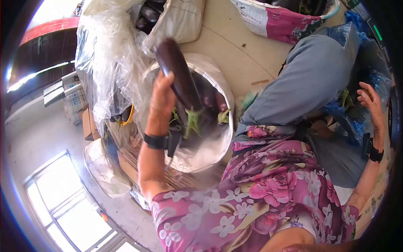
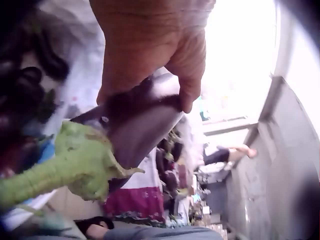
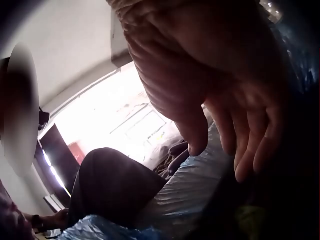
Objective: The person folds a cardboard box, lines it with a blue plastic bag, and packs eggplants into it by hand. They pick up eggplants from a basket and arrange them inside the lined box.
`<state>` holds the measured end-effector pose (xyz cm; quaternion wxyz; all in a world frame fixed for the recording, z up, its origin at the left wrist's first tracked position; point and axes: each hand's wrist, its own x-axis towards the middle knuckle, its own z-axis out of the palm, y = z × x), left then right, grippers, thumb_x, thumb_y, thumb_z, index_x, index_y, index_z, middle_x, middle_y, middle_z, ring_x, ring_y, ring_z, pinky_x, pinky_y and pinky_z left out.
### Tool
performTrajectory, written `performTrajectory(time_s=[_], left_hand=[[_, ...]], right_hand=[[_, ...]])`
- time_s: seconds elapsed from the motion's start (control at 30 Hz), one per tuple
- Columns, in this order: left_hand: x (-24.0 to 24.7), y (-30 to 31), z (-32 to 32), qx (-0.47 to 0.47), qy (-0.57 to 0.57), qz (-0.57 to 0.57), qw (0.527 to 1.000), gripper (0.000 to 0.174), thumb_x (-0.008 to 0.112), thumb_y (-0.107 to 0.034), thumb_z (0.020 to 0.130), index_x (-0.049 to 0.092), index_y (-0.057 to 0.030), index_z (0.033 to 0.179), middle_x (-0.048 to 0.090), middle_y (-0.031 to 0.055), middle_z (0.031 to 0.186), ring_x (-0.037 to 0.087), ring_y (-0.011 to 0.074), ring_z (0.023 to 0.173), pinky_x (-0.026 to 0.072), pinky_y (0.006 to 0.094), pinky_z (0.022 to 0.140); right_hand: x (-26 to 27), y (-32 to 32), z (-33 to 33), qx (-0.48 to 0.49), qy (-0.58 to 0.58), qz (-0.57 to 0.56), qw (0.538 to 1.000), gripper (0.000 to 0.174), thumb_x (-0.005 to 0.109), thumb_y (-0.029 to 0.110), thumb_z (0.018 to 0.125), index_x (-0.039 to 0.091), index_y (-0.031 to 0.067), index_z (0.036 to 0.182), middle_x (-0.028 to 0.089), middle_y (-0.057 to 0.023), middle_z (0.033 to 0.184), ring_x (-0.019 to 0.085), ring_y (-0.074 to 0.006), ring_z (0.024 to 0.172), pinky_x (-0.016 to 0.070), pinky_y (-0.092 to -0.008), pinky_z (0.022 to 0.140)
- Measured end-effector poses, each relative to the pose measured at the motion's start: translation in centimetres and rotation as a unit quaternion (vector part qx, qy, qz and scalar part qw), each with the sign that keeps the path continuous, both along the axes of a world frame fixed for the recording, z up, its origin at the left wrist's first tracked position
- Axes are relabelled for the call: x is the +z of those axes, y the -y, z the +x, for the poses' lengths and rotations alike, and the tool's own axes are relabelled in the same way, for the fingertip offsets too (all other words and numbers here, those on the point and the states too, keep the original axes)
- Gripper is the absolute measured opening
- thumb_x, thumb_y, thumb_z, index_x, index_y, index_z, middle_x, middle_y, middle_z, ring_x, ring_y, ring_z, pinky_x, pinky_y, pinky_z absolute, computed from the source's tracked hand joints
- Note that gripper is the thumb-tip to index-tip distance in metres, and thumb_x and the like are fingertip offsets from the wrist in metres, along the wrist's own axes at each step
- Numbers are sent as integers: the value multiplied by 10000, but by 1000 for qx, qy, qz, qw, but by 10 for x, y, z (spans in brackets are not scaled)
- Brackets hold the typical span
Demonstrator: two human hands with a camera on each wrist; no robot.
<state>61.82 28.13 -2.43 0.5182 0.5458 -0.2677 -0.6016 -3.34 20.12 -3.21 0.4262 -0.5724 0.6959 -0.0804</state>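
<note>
My left hand (image 1: 162, 95) grips a long dark purple eggplant (image 1: 178, 71) above an open white sack (image 1: 228, 90). The eggplant tilts, its green stem end pointing down toward me. In the left wrist view, thumb and fingers wrap its body, and the green cap (image 2: 82, 160) faces the camera. More eggplants (image 1: 208, 97) lie inside the sack. Off to the right, my right hand (image 1: 370, 101) hovers by a blue plastic bag (image 1: 381, 82), holding nothing. Its fingers hang loosely bent over the bluish plastic (image 3: 187, 192) in the right wrist view.
Another white sack (image 1: 189, 21) with eggplants stands at the top, beside crumpled clear plastic (image 1: 103, 50). A pink and white sack (image 1: 285, 25) of eggplants is at the top right. My bent leg (image 1: 310, 71) lies between the white sack and the blue bag.
</note>
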Motion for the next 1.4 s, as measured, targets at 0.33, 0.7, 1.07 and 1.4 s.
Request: performTrajectory(time_s=[0.33, 0.7, 1.07, 1.4], left_hand=[[-129, -86, -56, 84, -220, 44, 971, 588, 691, -182, 879, 436, -10, 1380, 567, 165, 1305, 559, 305, 1212, 427, 450, 1082], [-131, -95, -43, -12, -197, 95, 976, 700, 750, -190, 806, 429, -12, 1403, 556, 138, 1340, 553, 281, 1225, 415, 438, 1089], [-125, -107, -31, -480, 590, 255, 597, 468, 676, -205, 879, 573, 34, 1268, 716, 108, 988, 694, 271, 908, 538, 397, 857], [25, 174, -176, -340, 409, -132, 837, 355, 607, -108, 914, 588, 13, 1247, 726, 145, 935, 705, 204, 861, 545, 319, 774]], right_hand=[[-9, 29, -61, 14, -44, 6, 999, 596, 548, 478, 952, 486, 103, 1411, 604, -74, 1210, 588, -154, 1028, 461, -312, 918], [-18, 27, -125, -76, -26, 48, 996, 562, 543, 471, 981, 477, 149, 1437, 601, -44, 1239, 592, -109, 1046, 458, -287, 923], [20, 45, -169, -97, -98, -7, 990, 603, 561, 518, 935, 487, 177, 1427, 594, -56, 1260, 581, -150, 1072, 432, -336, 949], [62, 16, -101, -98, 20, 10, 995, 515, 620, 367, 892, 554, 52, 1293, 622, -68, 1045, 608, -148, 908, 497, -294, 775]])
